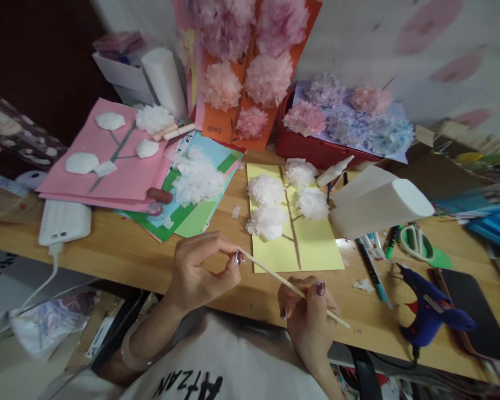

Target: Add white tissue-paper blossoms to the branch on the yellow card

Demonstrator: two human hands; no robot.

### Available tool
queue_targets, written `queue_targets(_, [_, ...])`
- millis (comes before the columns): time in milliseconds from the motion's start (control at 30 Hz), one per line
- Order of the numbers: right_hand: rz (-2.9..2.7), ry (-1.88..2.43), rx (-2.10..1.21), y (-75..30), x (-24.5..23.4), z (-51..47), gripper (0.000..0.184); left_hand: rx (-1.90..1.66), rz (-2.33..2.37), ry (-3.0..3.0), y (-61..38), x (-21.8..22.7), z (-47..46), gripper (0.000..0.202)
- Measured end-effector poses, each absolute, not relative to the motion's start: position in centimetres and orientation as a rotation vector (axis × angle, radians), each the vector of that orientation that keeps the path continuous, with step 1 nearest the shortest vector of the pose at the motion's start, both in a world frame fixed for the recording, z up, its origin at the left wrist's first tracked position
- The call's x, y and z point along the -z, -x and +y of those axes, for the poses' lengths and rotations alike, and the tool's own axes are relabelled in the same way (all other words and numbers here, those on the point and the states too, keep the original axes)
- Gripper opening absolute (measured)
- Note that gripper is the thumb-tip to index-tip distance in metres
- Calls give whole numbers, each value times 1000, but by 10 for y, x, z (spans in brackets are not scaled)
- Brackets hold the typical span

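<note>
Across the front of the desk my two hands hold a thin wooden stick (270, 271) between them. My left hand (204, 269) pinches its upper left end between thumb and fingertips. Closed around the lower part is my right hand (310, 316), and the stick's tip pokes out beyond it. Just past the stick lies a yellow sheet (316, 250) with a drawn brown branch and several white tissue-paper blossoms (266, 189) on it.
Pink card (137, 178) with white paper pieces lies at left, beside a white power bank (64, 222). A roll of tissue (379, 203), a blue glue gun (433, 311), scissors (416, 241) and a phone (475, 311) sit at right. A red basket (300, 147) stands behind.
</note>
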State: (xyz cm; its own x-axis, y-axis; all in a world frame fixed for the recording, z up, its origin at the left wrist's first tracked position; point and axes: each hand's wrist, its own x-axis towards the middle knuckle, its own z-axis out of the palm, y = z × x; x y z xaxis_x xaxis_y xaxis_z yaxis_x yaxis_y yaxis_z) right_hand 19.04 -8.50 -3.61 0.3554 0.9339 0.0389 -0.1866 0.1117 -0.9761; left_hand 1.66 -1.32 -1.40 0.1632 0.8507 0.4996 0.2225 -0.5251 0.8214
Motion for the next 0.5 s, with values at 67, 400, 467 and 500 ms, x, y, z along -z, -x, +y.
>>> queue_targets(67, [-809,1153,-982,-190,34,-83,55,-1381,1042,-1919,-12,12,-11,14])
queue_targets(400, [-663,1118,-929,-210,32,-69,54,-1309,1023,-1582,30,16,-4,32])
queue_targets(467, [-683,1119,-964,-207,32,-68,60,-1204,1009,-1535,24,16,-7,39])
queue_targets(500, [-698,1121,-980,-206,32,-68,62,-1163,1012,-1521,19,16,-8,41])
